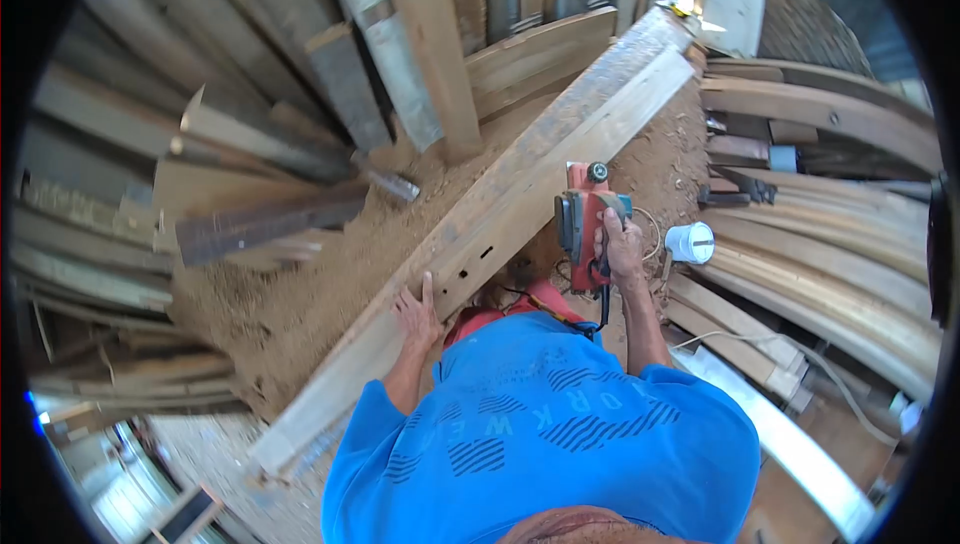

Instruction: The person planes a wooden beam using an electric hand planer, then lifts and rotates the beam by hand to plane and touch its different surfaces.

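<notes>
A long pale wooden plank (540, 199) runs diagonally from lower left to upper right, with several small dark holes and slots near its middle. My left hand (417, 316) lies on the plank beside those holes, fingers spread, gripping nothing. In my right hand (622, 249) is a red power planer (583, 219), held by its rear handle, fingers wrapped round it. The planer is at the plank's near side, with a dark round knob at its front end. Whether it touches the plank I cannot tell. A dark cord hangs from its rear.
Stacked boards (820, 244) fill the right side, with a white cup-like container (690, 243) beside them. More timber (280, 219) lies at the left, and upright planks (430, 44) stand behind. Sawdust (290, 314) covers the ground. A pale cable (840, 384) trails at the right.
</notes>
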The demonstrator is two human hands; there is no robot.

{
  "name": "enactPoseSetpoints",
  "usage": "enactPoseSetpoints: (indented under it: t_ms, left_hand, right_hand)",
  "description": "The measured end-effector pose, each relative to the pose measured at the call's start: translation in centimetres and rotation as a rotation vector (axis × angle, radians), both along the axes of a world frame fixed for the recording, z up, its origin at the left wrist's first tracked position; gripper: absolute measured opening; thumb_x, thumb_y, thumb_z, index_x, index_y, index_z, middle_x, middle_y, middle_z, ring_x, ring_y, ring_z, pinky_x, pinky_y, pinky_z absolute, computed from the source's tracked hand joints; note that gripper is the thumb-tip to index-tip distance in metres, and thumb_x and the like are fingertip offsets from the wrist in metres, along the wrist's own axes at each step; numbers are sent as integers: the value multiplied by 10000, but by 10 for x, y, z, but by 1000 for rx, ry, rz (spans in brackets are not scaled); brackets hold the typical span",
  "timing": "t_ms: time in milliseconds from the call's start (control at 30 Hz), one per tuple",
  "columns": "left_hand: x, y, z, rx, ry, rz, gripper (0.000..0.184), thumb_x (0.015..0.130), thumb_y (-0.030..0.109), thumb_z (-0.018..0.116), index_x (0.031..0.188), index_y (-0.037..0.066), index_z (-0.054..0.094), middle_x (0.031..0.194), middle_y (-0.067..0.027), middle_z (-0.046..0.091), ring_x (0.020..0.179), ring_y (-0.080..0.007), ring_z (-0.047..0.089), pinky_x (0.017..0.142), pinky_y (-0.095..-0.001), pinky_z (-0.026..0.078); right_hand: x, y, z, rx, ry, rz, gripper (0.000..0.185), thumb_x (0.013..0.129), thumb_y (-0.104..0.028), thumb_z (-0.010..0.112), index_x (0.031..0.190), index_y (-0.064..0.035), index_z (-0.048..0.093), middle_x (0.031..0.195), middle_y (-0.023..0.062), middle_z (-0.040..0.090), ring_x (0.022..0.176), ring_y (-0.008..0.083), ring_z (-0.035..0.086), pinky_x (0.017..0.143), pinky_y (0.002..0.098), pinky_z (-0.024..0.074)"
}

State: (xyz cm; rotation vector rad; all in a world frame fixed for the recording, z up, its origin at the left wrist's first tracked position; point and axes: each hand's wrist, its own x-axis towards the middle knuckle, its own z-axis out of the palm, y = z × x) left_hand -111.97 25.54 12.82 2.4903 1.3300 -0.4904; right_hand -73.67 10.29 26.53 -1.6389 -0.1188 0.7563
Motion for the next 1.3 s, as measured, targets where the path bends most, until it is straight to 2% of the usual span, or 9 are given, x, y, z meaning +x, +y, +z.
enactPoseSetpoints:
  t_ms: [167, 300, 500, 600, 700, 1000, 1100, 1200, 1300]
  left_hand:
    - [8, 11, 15, -124, 136, -55, 1416, 548, 381, 937, 1633, 287, 32, 1455, -337, 320, 1275, -529, 374, 1075, -628, 263]
    - [1, 15, 13, -118, 74, -164, 1484, 518, 472, 947, 1634, 282, -12, 1427, -321, 340, 1256, -520, 384, 1051, -657, 263]
    - [-30, 43, -64, -198, 57, -220, 1489, 508, 525, 928, 1634, 310, -21, 1328, -278, 403, 1265, -508, 388, 1050, -667, 282]
    - [0, 72, 23, -420, 1, -242, 1465, 541, 511, 912, 1631, 327, -49, 1404, -316, 373, 1346, -549, 342, 1085, -701, 258]
    - [1, 110, 25, -599, 126, -300, 1459, 563, 501, 904, 1632, 287, -66, 1502, -338, 351, 1417, -543, 318, 1140, -693, 225]
    - [7, 164, 46, -938, 90, -318, 1259, 644, 444, 889, 1631, 185, 152, 1463, -248, 527, 1347, -390, 520, 1147, -407, 391]
    - [-14, 176, 22, -1070, -167, -259, 1140, 681, 438, 867, 1594, 83, 284, 1397, -285, 568, 1290, -375, 569, 1106, -401, 427]
    - [-24, 172, 17, -784, -169, -308, 992, 699, 414, 853, 1518, 49, 427, 1398, -260, 579, 1292, -383, 567, 1101, -412, 436]
    - [1, 151, 74, -661, -158, -87, 728, 734, 274, 775, 1387, 55, 539, 1300, -249, 637, 1247, -413, 584, 1052, -464, 467]
  right_hand:
    - [-7, -38, -5, 38, -17, -88, 424, 1008, -477, 607, 1010, -54, 626, 636, -22, 559, 479, 62, 502, 433, 223, 389]
    - [-14, -52, -4, 0, -23, -256, 380, 987, -442, 658, 847, -90, 628, 614, -30, 563, 456, 62, 511, 402, 229, 390]
    - [-26, -59, -15, -17, 18, -338, 384, 996, -439, 644, 832, -93, 610, 610, -32, 560, 451, 59, 514, 402, 232, 416]
    - [-31, -44, -20, -14, 62, -359, 366, 989, -457, 646, 880, -109, 608, 615, -42, 556, 451, 55, 516, 401, 225, 420]
    - [-36, -39, -16, 7, 81, -349, 361, 986, -465, 647, 912, -113, 614, 628, -45, 559, 454, 54, 513, 403, 221, 422]
    - [-43, -13, -16, 11, 92, -292, 358, 989, -470, 639, 938, -116, 620, 637, -49, 560, 469, 52, 515, 414, 215, 415]
    - [-40, -10, -19, 17, 101, -277, 355, 993, -468, 633, 936, -118, 618, 634, -47, 560, 471, 54, 516, 414, 219, 412]
    - [-37, -6, -19, 26, 105, -266, 348, 996, -464, 629, 924, -124, 614, 632, -44, 560, 468, 55, 515, 413, 223, 410]
    - [-34, -7, -23, 25, 93, -243, 352, 999, -468, 623, 917, -126, 615, 634, -43, 564, 471, 58, 518, 419, 224, 414]
